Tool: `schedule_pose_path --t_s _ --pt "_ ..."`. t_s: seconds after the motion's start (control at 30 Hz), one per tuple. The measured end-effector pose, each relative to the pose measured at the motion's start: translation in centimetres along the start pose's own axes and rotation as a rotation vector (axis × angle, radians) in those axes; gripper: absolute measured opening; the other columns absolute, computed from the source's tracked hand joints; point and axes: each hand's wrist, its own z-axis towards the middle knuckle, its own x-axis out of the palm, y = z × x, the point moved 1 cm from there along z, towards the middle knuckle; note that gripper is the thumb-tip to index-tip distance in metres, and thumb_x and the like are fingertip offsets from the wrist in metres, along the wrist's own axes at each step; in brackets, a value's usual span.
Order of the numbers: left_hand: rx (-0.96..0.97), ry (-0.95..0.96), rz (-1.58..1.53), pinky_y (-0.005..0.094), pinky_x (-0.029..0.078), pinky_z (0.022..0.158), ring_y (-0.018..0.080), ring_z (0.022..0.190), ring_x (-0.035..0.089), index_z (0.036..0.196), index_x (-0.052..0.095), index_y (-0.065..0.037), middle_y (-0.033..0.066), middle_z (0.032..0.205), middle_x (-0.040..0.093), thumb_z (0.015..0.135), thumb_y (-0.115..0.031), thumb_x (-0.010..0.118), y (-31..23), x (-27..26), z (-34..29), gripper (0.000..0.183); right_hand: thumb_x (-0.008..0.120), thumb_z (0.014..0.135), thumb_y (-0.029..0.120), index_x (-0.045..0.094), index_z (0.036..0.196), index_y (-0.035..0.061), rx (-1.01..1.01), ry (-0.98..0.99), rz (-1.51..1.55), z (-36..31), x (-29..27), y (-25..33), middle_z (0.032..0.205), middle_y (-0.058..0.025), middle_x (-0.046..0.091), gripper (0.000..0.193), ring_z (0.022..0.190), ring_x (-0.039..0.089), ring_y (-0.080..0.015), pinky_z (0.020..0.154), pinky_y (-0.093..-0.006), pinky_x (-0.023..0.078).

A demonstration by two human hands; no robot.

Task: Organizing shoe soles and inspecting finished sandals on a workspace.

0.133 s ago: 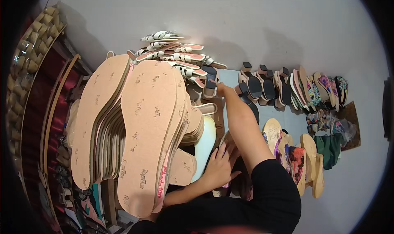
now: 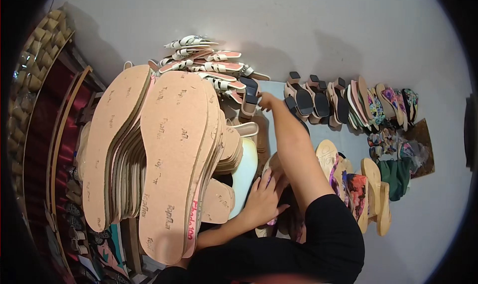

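My right hand [image 2: 266,101] reaches to the far side of the table. It is beside a heeled sandal [image 2: 249,97] with a black sole, which lies sole up against a pile of white strappy sandals [image 2: 211,67]. Its fingers look parted and slightly curled at the sandal's edge; whether they touch it I cannot tell. Closer in, my left hand [image 2: 264,199] lies with fingers spread over brownish footwear, partly hidden beneath it and my right arm. Tall stacks of tan insole boards [image 2: 174,159] stand left of my hands, beside a pale blue-white curved piece [image 2: 245,172].
More heeled sandals [image 2: 321,104] lie sole up along the wall, with patterned sandals [image 2: 391,104] farther right. Wooden-looking soles [image 2: 371,184], floral straps [image 2: 358,192] and green cloth [image 2: 398,177] lie at the right. A shelf [image 2: 59,114] with dark red cloth stands at the left.
My right hand has drawn slightly off the black-soled sandal, and its fingers have come away from the sole. My left hand stays in place. The whole view has shifted slightly.
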Motion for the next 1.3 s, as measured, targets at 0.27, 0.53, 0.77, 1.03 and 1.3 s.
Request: schedule_pose_path --t_s 0.27,0.53,0.77,1.03,1.3 --pt "0.041 -0.030 -0.032 0.0443 0.029 0.096 0.0372 0.122 0.025 0.127 0.035 -0.001 0.0167 0.133 0.030 0.070 -0.036 0.064 -1.1 -0.4 0.9 0.073 0.052 0.082 0.036 0.056 0.110 0.0004 1.094 0.512 0.021 -6.1 -9.8 -7.9 0.102 -0.0184 0.059 0.046 0.082 0.062 -0.0273 0.071 -0.0378 0.051" --pt "0.008 -0.048 -0.046 0.0437 0.029 0.096 0.0366 0.122 0.026 0.125 0.037 0.000 0.0166 0.131 0.032 0.069 -0.034 0.067 -0.9 -0.4 0.3 0.073 0.054 0.078 0.048 0.041 0.124 -0.0029 0.415 0.344 -0.454 -12.3 -4.7 -8.6 0.125 -0.0217 0.044 0.070 0.106 0.050 -0.0345 0.082 -0.0415 0.046" --pt "0.000 -0.038 -0.039 0.0441 0.029 0.097 0.0361 0.122 0.026 0.126 0.037 -0.001 0.0157 0.131 0.032 0.069 -0.035 0.066 -0.8 -0.7 0.4 0.073 0.060 0.074 0.045 0.039 0.130 0.0099 0.653 0.500 -0.322 -8.8 -7.0 -8.5 0.130 -0.0148 0.041 0.069 0.114 0.045 -0.0287 0.088 -0.0431 0.042" --pt "-0.031 -0.031 -0.027 0.0435 0.029 0.097 0.0363 0.122 0.026 0.126 0.038 -0.001 0.0154 0.131 0.033 0.067 -0.034 0.067 -0.9 -0.5 0.5 0.073 0.069 0.061 0.052 0.053 0.118 0.0065 0.547 0.244 -0.408 -8.2 -2.7 -7.4 0.126 -0.0132 0.046 0.074 0.115 0.046 -0.0282 0.094 -0.0375 0.037" --pt "0.003 -0.029 -0.031 0.0440 0.029 0.097 0.0364 0.123 0.026 0.128 0.036 -0.002 0.0153 0.133 0.031 0.069 -0.036 0.066 -0.9 -0.3 0.5 0.074 0.071 0.059 0.052 0.057 0.113 0.0063 0.629 0.268 -0.289 -6.4 -2.7 -10.3 0.123 -0.0125 0.049 0.072 0.111 0.049 -0.0278 0.091 -0.0383 0.040"
